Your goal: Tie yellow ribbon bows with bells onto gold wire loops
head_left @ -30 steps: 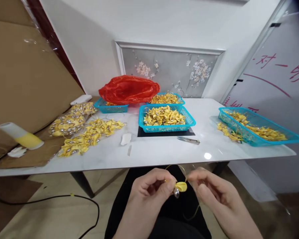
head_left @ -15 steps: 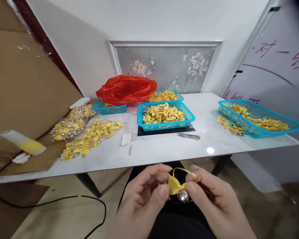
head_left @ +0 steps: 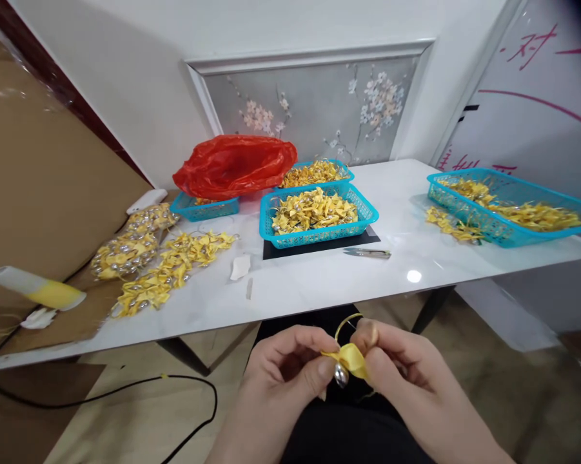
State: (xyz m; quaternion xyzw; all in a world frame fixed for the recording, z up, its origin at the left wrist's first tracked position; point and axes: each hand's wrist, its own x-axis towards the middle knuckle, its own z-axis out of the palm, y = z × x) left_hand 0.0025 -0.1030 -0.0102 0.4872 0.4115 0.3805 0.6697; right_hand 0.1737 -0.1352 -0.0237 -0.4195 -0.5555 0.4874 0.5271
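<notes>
Head camera is showing both hands working low over the lap, below the table edge: the left hand (head_left: 290, 370) and right hand (head_left: 396, 367) are pinching a yellow ribbon bow (head_left: 351, 357) with a small silver bell (head_left: 340, 376) between thumb and fingertips. Keeping the pinch close to the knot is likely helping. Beyond, a white table (head_left: 319, 283) is carrying turquoise baskets (head_left: 319, 233) of bows, snips (head_left: 367, 253) and a red bag (head_left: 235, 165) against a pale wall.
</notes>
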